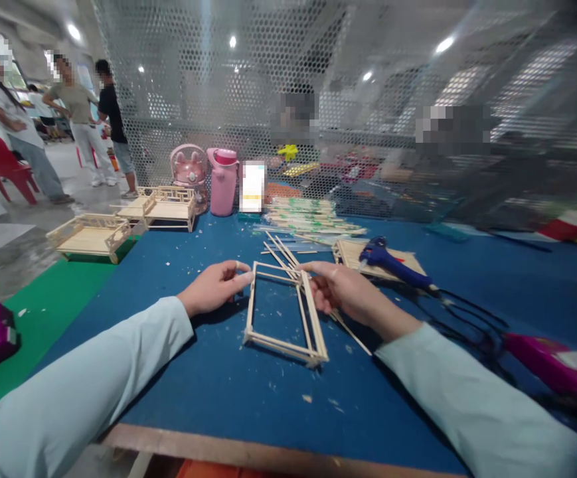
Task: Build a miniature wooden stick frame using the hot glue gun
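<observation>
A small rectangular frame of thin wooden sticks [281, 347] stands before me on the blue table. At its far left corner, my left hand [214, 287] pinches the frame between thumb and forefinger. My right hand [350, 291] grips the far right corner, forefinger along the top and the other fingers curled in beside it. Loose wooden sticks [279, 247] lie just behind the frame, and one pokes out beneath my right hand. To the right, a blue glue gun [392, 262] rests on a flat wooden stick panel [350, 253].
Wooden bed-like models [168, 211] stand at the back left. Bundled sticks [303, 216], a pink bottle [223, 186] and a lit phone [253, 189] are along the metal mesh [188, 79]. Cords trail right towards a purple device [537, 352]. People stand far left.
</observation>
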Tool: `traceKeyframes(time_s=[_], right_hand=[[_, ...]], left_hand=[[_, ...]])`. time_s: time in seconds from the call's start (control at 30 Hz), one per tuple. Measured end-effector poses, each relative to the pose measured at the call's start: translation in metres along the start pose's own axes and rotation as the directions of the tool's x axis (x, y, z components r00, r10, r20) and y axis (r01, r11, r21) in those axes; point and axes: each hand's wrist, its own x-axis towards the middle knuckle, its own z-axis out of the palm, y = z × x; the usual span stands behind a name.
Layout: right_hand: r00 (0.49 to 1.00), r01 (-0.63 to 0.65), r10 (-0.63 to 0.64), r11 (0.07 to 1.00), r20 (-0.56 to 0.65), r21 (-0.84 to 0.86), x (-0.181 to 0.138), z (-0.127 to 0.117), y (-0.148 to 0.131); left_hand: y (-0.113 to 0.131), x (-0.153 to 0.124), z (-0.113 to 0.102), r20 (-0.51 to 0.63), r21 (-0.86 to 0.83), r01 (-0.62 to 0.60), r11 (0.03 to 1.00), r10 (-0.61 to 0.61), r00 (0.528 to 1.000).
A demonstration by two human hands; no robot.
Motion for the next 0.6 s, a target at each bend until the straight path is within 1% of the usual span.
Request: traceKeyframes(time_s=[0.07,0.1,0.13,0.2,0.23,0.27,0.3,0.33,0.37,0.4,0.43,0.5,0.53,0.6], right_hand=[[0.999,0.044,-0.044,0.997,0.005,0.066,0.002,-0.001,0.009],[0.998,0.062,-0.063,0.995,0.009,0.076,0.003,-0.001,0.013],[0.997,0.079,-0.08,0.994,0.01,0.076,0.002,-0.001,0.015],[0.994,0.107,-0.108,0.992,0.006,0.066,0.001,-0.001,0.02],[0.993,0.121,-0.122,0.991,0.005,0.062,0.0,-0.001,0.021],[0.991,0.136,-0.137,0.989,0.007,0.056,0.0,-0.001,0.023],[0.988,0.151,-0.152,0.987,0.014,0.046,-0.001,-0.001,0.024],[0.985,0.168,-0.169,0.985,0.02,0.033,-0.001,-0.001,0.025],[0.983,0.184,-0.185,0.983,0.018,0.02,-0.002,-0.001,0.025],[0.98,0.199,-0.199,0.98,0.007,0.007,-0.002,0.0,0.026],[0.977,0.214,-0.214,0.977,-0.015,-0.005,-0.002,0.0,0.026],[0.968,0.24,-0.241,0.97,-0.071,-0.024,-0.001,-0.001,0.026],[0.963,0.251,-0.254,0.967,-0.096,-0.033,-0.001,-0.002,0.026],[0.953,0.271,-0.276,0.961,-0.126,-0.054,0.001,-0.004,0.027]], left_hand=[[0.003,-0.003,-0.002,0.033,0.037,0.009,0.999,-0.01,0.999],[0.006,-0.006,-0.003,0.018,0.078,0.002,0.997,-0.003,1.0],[0.01,-0.01,-0.004,-0.02,0.132,-0.013,0.991,0.016,1.0],[0.023,-0.019,-0.004,-0.099,0.257,-0.074,0.964,0.103,0.99],[0.031,-0.024,-0.003,-0.107,0.323,-0.124,0.938,0.167,0.98],[0.039,-0.03,0.0,-0.065,0.383,-0.189,0.904,0.231,0.971],[0.048,-0.036,0.004,0.034,0.446,-0.277,0.851,0.293,0.956],[0.054,-0.041,0.01,0.152,0.508,-0.359,0.783,0.329,0.932],[0.06,-0.046,0.016,0.257,0.568,-0.417,0.71,0.328,0.909],[0.063,-0.05,0.022,0.334,0.622,-0.451,0.64,0.305,0.892],[0.064,-0.053,0.028,0.375,0.672,-0.464,0.577,0.274,0.885],[0.063,-0.057,0.034,0.386,0.753,-0.459,0.472,0.248,0.889],[0.061,-0.058,0.034,0.384,0.774,-0.459,0.436,0.254,0.888],[0.057,-0.061,0.025,0.359,0.799,-0.455,0.393,0.295,0.885]])
